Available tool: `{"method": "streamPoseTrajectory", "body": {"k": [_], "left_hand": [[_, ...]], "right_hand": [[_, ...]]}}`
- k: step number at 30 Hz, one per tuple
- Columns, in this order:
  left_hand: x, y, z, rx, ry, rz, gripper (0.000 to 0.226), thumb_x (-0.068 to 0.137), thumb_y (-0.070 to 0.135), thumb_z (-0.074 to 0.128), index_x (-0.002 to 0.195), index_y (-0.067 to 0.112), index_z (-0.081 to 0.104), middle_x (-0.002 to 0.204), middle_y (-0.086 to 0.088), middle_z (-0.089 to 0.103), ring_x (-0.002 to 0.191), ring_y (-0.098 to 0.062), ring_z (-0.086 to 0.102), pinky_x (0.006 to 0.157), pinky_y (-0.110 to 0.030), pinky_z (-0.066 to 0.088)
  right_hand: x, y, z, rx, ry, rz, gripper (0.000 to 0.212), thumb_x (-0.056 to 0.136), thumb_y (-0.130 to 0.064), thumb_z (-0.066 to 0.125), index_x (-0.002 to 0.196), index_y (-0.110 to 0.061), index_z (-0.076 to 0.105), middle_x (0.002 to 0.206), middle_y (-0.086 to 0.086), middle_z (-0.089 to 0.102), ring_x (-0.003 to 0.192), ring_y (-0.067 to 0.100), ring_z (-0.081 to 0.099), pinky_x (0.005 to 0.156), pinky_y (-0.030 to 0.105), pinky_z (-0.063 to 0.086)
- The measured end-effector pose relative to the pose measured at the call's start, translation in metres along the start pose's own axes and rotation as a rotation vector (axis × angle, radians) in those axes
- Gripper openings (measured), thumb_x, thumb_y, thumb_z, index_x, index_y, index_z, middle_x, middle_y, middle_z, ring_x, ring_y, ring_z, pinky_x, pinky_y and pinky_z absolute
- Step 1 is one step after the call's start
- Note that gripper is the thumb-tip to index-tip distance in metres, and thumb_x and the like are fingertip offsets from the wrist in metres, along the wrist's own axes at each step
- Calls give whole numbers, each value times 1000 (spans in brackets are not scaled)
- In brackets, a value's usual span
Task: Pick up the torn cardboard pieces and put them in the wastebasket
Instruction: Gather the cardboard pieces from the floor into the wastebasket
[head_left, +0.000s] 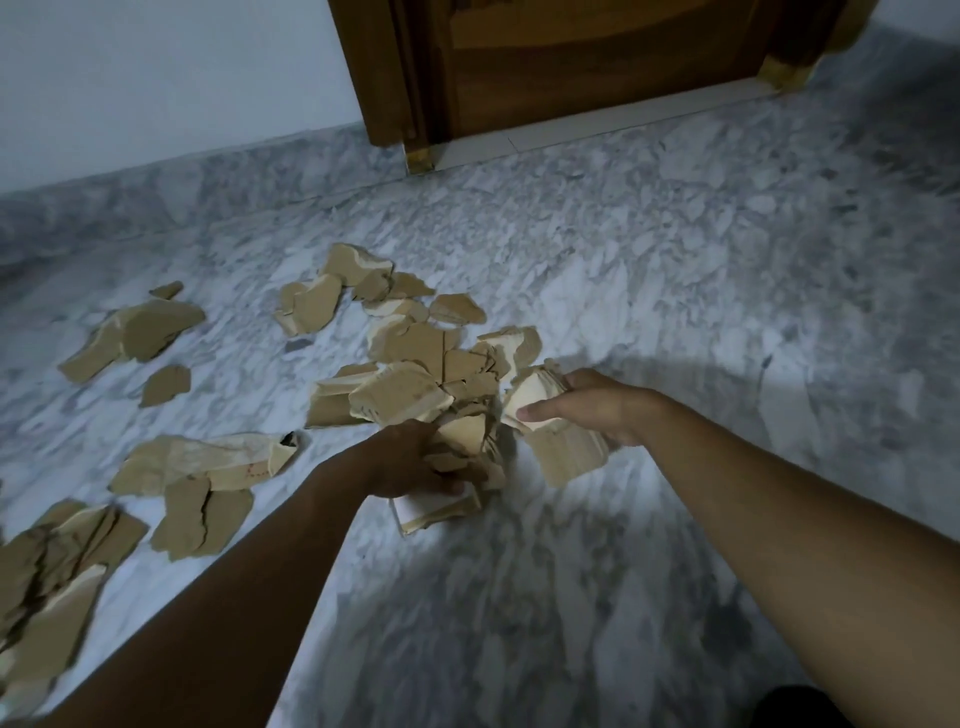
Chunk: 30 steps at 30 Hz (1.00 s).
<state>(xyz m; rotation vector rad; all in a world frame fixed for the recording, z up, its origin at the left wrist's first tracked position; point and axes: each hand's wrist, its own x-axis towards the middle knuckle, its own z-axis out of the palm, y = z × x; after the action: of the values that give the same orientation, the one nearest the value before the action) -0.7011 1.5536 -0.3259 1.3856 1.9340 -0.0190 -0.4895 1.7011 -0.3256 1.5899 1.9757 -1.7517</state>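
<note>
Left hand (410, 462) and right hand (592, 408) each grip one stack of cardboard pieces (569, 457); many more overlap on the floor (675, 291), uncountable.

No readable text here. Faint reddish marks run along the pale torn cardboard strip (228, 462) on the grey marbled floor (623, 260), too blurred to make out as letters.

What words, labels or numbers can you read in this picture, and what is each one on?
No text is readable.
Faint reddish marks on the long cardboard piece on the floor: too blurred to read.
Small dark marks on the pale cardboard piece above the left hand: too blurred.
Cardboard bundle in the left hand, cardboard stack in the right hand, wooden door: no print visible.
</note>
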Motion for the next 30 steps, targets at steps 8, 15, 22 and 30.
{"method": "streamPoseTrajectory", "body": {"k": [8,15,22,30], "left_hand": [[-6,-37,6,-75,25,-23,36,69,56,80,98,42,65,100,12,68,97,-12,61,87,-31,51],[-13,-63,-30,-57,52,-2,34,77,49,77,103,33,63,102,6,67,94,-13,64,76,-28,54],[21,-51,-67,15,264,-39,62,55,57,78,102,18,69,104,-3,64,100,-23,64,85,-37,52],[47,-39,-39,127,462,0,59,73,56,61,117,17,63,110,-14,68,103,-34,65,84,-33,50]], "right_hand": [[7,-9,55,119,-112,-85,43,75,-27,86,113,-19,68,108,0,73,101,18,69,86,33,56],[11,-19,21,-281,24,-127,44,75,-36,84,111,-17,67,107,-2,69,95,15,64,75,27,50],[29,-15,38,-864,80,-114,66,77,-46,77,130,-16,53,128,9,60,111,27,60,86,32,49],[37,0,46,-788,108,-169,66,80,-51,73,135,-21,50,133,6,58,116,27,57,93,36,48]]}}
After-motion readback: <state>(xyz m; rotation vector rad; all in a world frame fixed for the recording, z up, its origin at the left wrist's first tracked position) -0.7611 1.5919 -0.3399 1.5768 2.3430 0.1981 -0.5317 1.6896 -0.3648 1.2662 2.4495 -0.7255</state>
